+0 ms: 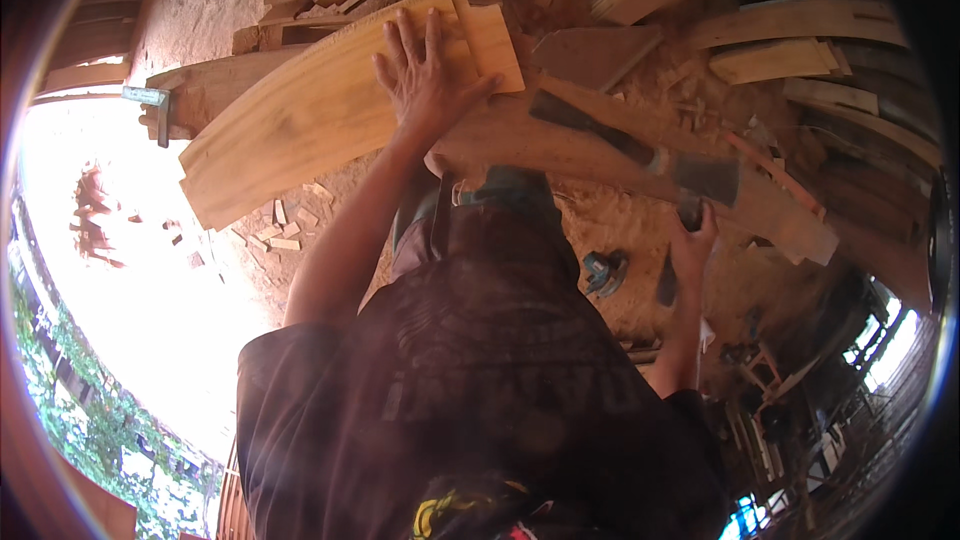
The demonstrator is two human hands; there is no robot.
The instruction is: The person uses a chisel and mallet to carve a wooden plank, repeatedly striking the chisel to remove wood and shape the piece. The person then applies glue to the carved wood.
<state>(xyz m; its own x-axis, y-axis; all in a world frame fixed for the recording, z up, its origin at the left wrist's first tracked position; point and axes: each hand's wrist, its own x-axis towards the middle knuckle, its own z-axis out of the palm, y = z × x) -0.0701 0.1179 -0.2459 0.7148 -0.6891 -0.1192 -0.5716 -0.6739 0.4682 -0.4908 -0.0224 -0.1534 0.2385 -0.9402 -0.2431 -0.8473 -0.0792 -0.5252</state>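
Note:
My left hand (pixel 425 80) lies flat with spread fingers on a broad, curved, light wooden board (pixel 290 120), close to its stepped right end. Beneath and to the right runs a longer brown plank (pixel 560 145). My right hand (pixel 692 240) is closed at the plank's near edge, around the dark end of a tool with a broad grey head (pixel 708 178). A long dark tool part (pixel 590 128) lies across the plank beside that head; I cannot tell whether the two are joined. A dark flat piece (pixel 667 278) shows beside my right wrist.
A teal power tool (pixel 605 272) sits on the dusty ground near my legs. Curved boards (pixel 790 25) are stacked at the far right, and more planks lie at the back. A metal square (pixel 155 105) rests at the left. Offcuts (pixel 283 230) litter the ground.

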